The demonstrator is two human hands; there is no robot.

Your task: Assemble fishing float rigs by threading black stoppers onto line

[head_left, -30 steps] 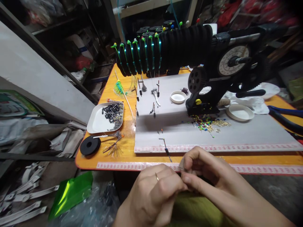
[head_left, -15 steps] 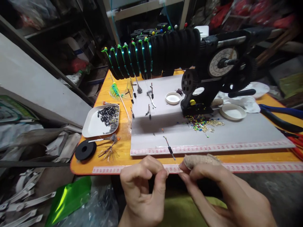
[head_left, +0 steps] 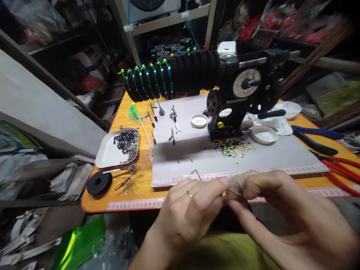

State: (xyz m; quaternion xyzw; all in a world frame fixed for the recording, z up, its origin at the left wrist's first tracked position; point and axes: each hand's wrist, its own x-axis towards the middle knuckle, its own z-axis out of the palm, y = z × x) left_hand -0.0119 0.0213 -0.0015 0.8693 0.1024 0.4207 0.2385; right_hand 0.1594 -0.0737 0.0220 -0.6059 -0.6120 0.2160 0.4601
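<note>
Ringed left hand (head_left: pixel 194 213) and bandaged right hand (head_left: pixel 281 210) meet, fingers pinched shut on something too fine to see; likely light, slippery, fingertip-only

Rough beige cloth wrap (head_left: pixel 239 182) on the forefinger of my right hand (head_left: pixel 287 213), coarse weave showing. There's a thin bright metal ring (head_left: pixel 189 194) on my left hand (head_left: pixel 188 213). The worktop (head_left: pixel 140 189) is orange, smooth and glossy, catching the light. On it lies a matt grey sheet (head_left: pixel 267 157), flat and dull. The winder (head_left: pixel 239 112) looks like hard black plastic, its ribbed roller (head_left: pixel 194 71) soft matt foam. White tray (head_left: pixel 108 159): smooth plastic. Beads (head_left: pixel 229 148) are shiny. Plier handles (head_left: pixel 341 165) have a glossy red coating. Down by the floor, green foil (head_left: pixel 78 243) gleams.
</note>
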